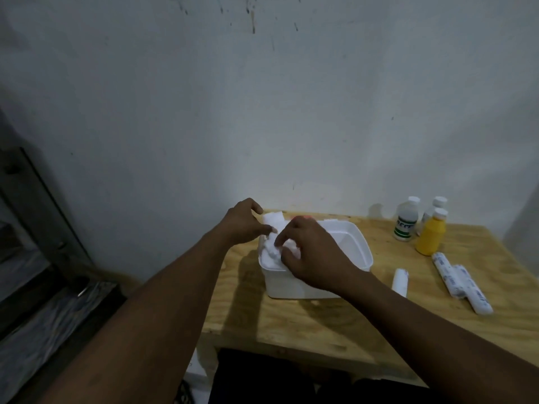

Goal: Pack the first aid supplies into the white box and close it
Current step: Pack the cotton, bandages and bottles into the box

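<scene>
A white box (315,258) sits open just right of the frame's centre on a pale wooden surface (291,322), close to its far edge by the wall. Both hands meet over the box's left end. The left hand (245,225) and the right hand (315,258) each pinch a soft white wad (271,250) between thumb and fingertips, both grips closed on it, right at the box's left rim. At the right of the frame stand a yellow bottle (431,233) and two clear bottles (406,220). Nearer lie white wrapped rolls (460,281) and a small white tube (400,281). The surface is bare in front of the box.
</scene>
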### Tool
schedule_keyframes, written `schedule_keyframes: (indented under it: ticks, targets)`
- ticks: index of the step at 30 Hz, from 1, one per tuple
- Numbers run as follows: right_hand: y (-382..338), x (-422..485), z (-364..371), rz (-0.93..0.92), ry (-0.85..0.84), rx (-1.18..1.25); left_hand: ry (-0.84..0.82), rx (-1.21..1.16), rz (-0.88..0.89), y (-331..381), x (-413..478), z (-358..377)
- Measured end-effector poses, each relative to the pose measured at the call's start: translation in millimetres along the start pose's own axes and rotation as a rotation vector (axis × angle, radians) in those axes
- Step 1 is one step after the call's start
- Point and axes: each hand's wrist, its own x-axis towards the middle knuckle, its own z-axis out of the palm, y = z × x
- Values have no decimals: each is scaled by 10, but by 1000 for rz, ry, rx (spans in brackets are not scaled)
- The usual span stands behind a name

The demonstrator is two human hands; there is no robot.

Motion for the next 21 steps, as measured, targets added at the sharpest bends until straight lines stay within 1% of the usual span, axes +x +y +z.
schedule_keyframes:
  ticks: [3, 5, 8, 11, 15, 19, 21]
  targets:
    - [-44, -7, 2, 8, -162, -9, 0, -12, 14, 3, -19, -7]
    - [-88, 27, -10, 43, -206, -3, 9, -21, 43, 9, -18, -12]
    - [-138, 81, -30, 46, -258, -24, 9, -5, 94, 6, 16, -3]
    - [-151, 113, -23, 67, -276, -29, -12, 16, 117, 13, 35, 43]
    - [-151, 131, 20, 81, -265, -30, -16, 134, 119, 16, 36, 154]
    - [-123, 139, 16, 79, -275, -35, 114, 213, 152, -6, 34, 223]
    - [-117, 137, 10, 72, -302, -44, 150, 257, 192, 11, 29, 201]
